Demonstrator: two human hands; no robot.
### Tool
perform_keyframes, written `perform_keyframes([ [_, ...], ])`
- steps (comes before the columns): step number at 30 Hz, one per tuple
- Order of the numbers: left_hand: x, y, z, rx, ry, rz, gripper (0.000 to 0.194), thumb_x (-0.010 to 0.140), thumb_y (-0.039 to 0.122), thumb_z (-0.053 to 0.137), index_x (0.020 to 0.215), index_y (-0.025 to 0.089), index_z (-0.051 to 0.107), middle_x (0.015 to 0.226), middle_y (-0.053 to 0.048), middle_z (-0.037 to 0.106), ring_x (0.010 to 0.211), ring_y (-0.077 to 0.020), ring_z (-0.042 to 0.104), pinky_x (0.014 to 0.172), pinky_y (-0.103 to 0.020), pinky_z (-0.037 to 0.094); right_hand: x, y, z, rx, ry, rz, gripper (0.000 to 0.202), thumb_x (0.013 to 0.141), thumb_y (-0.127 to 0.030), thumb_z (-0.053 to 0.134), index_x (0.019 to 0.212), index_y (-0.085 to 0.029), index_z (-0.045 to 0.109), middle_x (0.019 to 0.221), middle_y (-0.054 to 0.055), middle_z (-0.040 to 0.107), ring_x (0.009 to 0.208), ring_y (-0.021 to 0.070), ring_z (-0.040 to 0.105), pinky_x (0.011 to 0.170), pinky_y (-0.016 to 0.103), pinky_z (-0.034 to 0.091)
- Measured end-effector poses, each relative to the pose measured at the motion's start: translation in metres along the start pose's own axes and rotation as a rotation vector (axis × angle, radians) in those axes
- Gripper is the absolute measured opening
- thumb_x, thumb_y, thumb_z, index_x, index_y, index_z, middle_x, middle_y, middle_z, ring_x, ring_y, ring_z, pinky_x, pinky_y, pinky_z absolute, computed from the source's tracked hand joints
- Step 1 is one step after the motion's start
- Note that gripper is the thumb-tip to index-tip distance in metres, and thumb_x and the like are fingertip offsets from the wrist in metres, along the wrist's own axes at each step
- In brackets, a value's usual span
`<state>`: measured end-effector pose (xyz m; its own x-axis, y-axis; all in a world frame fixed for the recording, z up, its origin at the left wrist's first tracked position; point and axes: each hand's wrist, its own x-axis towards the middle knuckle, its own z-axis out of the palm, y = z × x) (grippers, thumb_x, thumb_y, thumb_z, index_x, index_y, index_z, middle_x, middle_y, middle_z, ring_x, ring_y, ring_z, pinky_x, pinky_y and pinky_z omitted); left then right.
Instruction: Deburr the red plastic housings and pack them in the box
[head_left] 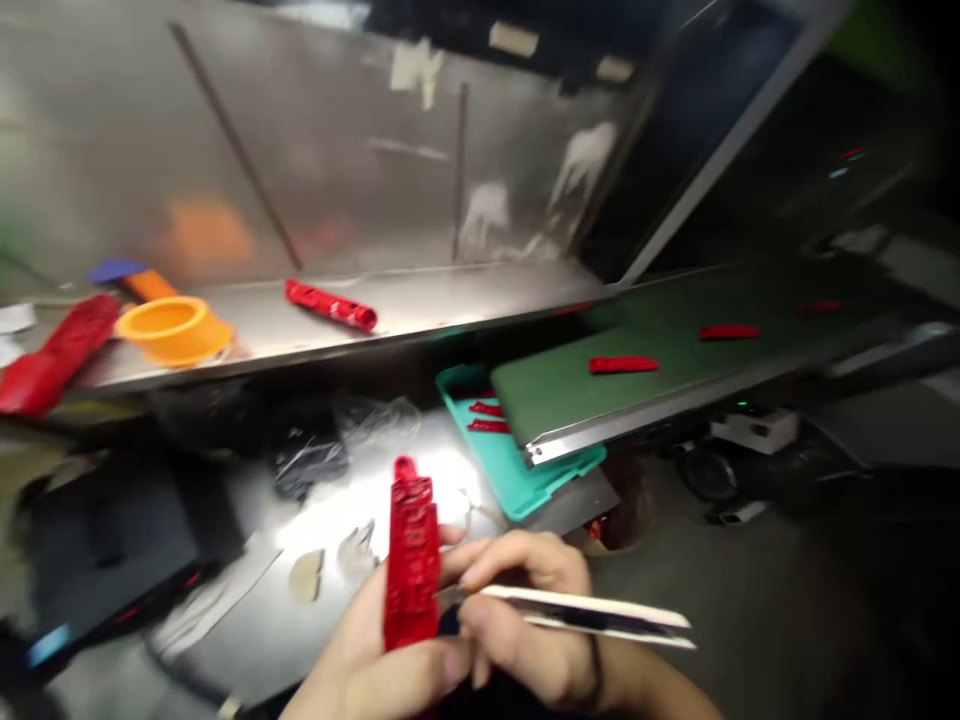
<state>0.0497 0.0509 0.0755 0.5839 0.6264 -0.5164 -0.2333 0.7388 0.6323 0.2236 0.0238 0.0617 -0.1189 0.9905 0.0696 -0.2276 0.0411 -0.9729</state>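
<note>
In the head view, my left hand (pixel 375 670) is closed around a long red plastic part (pixel 412 560) with a ribbed, hollowed face, held upright. My right hand (pixel 525 620) grips a slim white-handled utility knife (pixel 592 608) between thumb and fingers. The knife's short metal tip points left at the lower right edge of the red part. Whether the tip touches the plastic I cannot tell. My left thumb lies across the bottom of the part, close to my right fingers.
A green conveyor belt (pixel 551 385) carries red parts, with a teal tray (pixel 510 480) below its end. On the metal shelf (pixel 427 305) are another red part (pixel 330 305), an orange ring-shaped holder (pixel 176 335) and a larger red piece (pixel 64 350). Dark plastic bags (pixel 307 460) lie below.
</note>
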Motion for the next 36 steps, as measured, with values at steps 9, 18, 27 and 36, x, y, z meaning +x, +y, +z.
perform_keyframes([
  [9,0.000,-0.006,0.008,-0.205,-0.112,0.013,0.050,0.065,0.005,0.072,0.109,0.020,0.054,0.099,-0.005,0.070,0.072,-0.0134,0.062,0.070,-0.027,0.046,-0.013,0.008,-0.009,-0.167,-0.003,-0.127,0.027,0.087,-0.004,0.071,0.102,-0.027,0.074,0.071,-0.001,0.077,0.088,0.0239,0.079,0.094,0.044,0.063],
  [18,-0.003,-0.006,0.003,-0.139,-0.102,0.052,0.049,0.068,0.005,0.069,0.112,0.020,0.052,0.102,-0.005,0.070,0.077,-0.0142,0.059,0.072,-0.027,0.043,-0.001,0.005,-0.002,-0.176,-0.012,-0.120,0.031,0.082,-0.002,0.073,0.100,-0.027,0.076,0.083,0.000,0.081,0.083,0.0221,0.080,0.086,0.037,0.067],
  [27,-0.002,0.000,0.002,-0.155,-0.042,0.040,0.053,0.066,0.005,0.071,0.114,0.021,0.052,0.109,-0.005,0.070,0.083,-0.0152,0.061,0.076,-0.028,0.045,0.007,0.005,-0.001,-0.162,-0.026,-0.084,0.035,0.081,0.001,0.072,0.099,-0.028,0.077,0.085,-0.002,0.082,0.097,0.0231,0.079,0.091,0.034,0.066],
  [36,0.000,0.001,0.001,-0.160,-0.063,0.079,0.049,0.070,0.004,0.069,0.113,0.019,0.052,0.107,-0.005,0.070,0.084,-0.0141,0.059,0.077,-0.028,0.045,0.012,0.003,0.001,-0.183,-0.006,-0.096,0.029,0.081,-0.001,0.072,0.096,-0.025,0.076,0.085,0.002,0.082,0.091,0.0252,0.080,0.085,0.038,0.068],
])
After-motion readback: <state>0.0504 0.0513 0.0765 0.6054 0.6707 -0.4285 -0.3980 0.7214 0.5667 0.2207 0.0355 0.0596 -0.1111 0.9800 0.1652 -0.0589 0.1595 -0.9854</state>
